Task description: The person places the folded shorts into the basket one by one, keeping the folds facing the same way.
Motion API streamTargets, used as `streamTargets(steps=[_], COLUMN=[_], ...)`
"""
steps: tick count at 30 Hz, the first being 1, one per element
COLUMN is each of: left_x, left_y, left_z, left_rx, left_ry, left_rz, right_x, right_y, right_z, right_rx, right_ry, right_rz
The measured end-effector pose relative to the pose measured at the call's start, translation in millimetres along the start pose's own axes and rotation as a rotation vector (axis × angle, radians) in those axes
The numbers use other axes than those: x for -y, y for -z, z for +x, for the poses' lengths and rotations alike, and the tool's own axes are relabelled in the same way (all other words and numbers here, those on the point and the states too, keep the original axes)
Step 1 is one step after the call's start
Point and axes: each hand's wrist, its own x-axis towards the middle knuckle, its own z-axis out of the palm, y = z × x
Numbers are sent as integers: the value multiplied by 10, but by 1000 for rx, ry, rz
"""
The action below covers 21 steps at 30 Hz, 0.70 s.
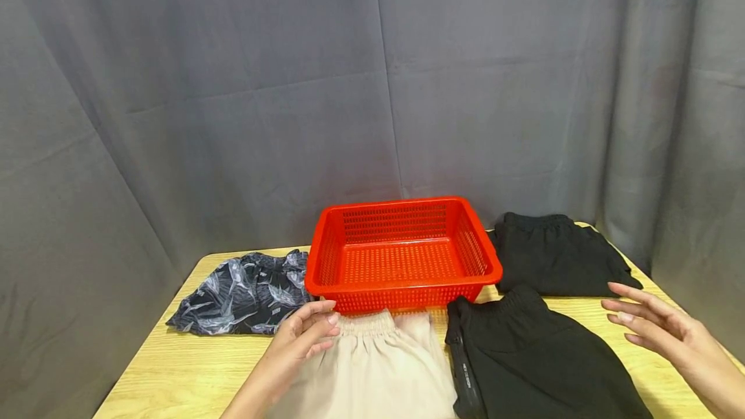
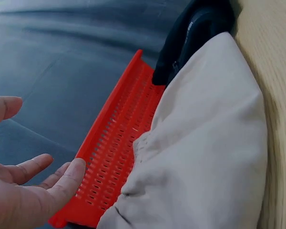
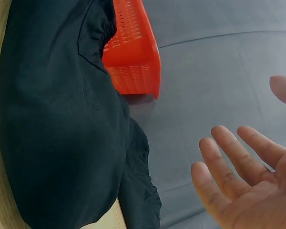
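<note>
Over the upper left part of beige elastic-waist pants [image 1: 372, 367] hovers my left hand [image 1: 302, 338], fingers loosely bent and holding nothing. My right hand [image 1: 663, 328] is in the air to the right of black pants [image 1: 541, 361], its fingers relaxed and spread, also with nothing in them. The beige pants lie in front of a red plastic basket [image 1: 401, 290]. A strip with white lettering runs down the left side of the near black pants. In the right wrist view, the right hand's fingers [image 3: 224, 176] are apart from the dark cloth.
Dark patterned shorts [image 1: 244, 293] lie left of the basket. Another black garment [image 1: 559, 257] lies at the back right. All rest on a light wooden table [image 1: 169, 374], with a grey curtain [image 1: 372, 83] hanging close behind and at both sides.
</note>
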Motion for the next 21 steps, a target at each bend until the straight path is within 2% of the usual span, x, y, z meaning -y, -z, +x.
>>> streamTargets(steps=[6,14,21], left_x=[42,157,261], left_y=[-75,-170,-292], left_z=[29,25,30], left_rx=[3,69,127], left_ry=[8,36,65], left_rz=[-43,-28,-59], right_x=[-36,-66,-100], right_y=[26,18,-14], right_z=[-17,-54,-84], right_rx=[-11,-26,-26], right_ry=[4,-113,-225], right_rz=[-29,-99,-116])
